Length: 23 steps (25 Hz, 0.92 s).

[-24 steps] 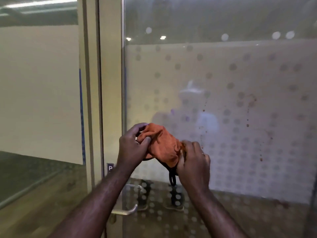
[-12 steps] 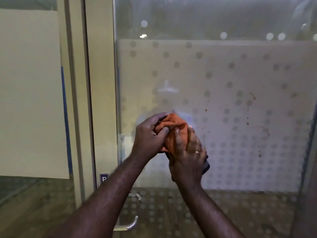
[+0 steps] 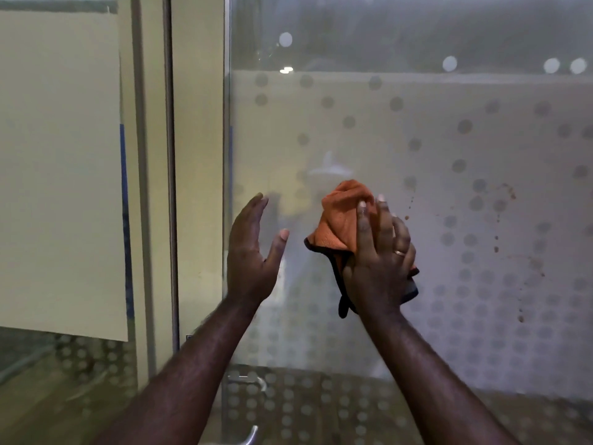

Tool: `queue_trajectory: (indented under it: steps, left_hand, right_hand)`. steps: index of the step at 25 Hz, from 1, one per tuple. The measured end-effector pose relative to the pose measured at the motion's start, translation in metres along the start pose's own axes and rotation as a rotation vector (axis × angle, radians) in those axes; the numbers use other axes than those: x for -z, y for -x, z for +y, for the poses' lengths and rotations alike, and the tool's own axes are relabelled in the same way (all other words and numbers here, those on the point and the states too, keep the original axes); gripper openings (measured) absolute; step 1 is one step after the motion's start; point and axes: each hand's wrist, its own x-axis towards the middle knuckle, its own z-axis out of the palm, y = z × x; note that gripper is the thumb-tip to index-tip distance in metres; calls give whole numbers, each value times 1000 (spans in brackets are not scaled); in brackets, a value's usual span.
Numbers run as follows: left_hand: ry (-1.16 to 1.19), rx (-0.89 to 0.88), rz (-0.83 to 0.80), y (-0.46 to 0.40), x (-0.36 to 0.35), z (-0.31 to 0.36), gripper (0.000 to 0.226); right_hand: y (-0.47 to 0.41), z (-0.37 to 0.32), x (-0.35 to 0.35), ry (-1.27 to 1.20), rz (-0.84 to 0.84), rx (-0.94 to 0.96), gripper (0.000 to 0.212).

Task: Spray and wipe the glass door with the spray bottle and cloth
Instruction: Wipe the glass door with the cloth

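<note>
A bunched orange cloth (image 3: pixel 343 216) with a dark edge is held by my right hand (image 3: pixel 380 258) against the frosted, dotted glass door (image 3: pixel 449 175). The fingers lie over the cloth and a dark loop hangs below the palm. My left hand (image 3: pixel 253 252) hovers to the left of the cloth with straight fingers, holding nothing. Brown drips and specks (image 3: pixel 500 220) mark the glass to the right of the cloth. No spray bottle is in view.
A metal door handle (image 3: pixel 250 436) sits low at the door's left edge. A pale door frame (image 3: pixel 195 155) and another glass panel with a pale sheet (image 3: pixel 61 155) stand to the left.
My left hand has let go of the cloth and moved off to the left, fingers now straight. My right hand alone holds the cloth and has risen against the glass.
</note>
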Motion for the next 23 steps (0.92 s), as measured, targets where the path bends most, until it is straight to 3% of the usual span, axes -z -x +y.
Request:
queue_trajectory:
  steps: [3, 6, 13, 17, 20, 23]
  left_hand:
    - [-86, -48, -20, -1, -7, -17, 59]
    - [-147, -97, -51, -5, -13, -29, 59]
    - [-142, -359, -37, -23, -24, -52, 57]
    - [-1, -383, 13, -20, -23, -60, 62]
    - [69, -375, 23, -23, -20, -61, 67]
    - [62, -408, -23, -24, -16, -62, 66]
  right_hand:
    - [1, -6, -16, 15, -64, 158, 76]
    - [15, -8, -23, 8, -98, 302, 70]
    - [20, -5, -26, 107, -8, 237, 57]
    - [11, -19, -28, 93, 75, 36, 63]
    - [54, -41, -39, 89, 20, 256, 59]
    - [103, -21, -31, 172, -67, 484, 53]
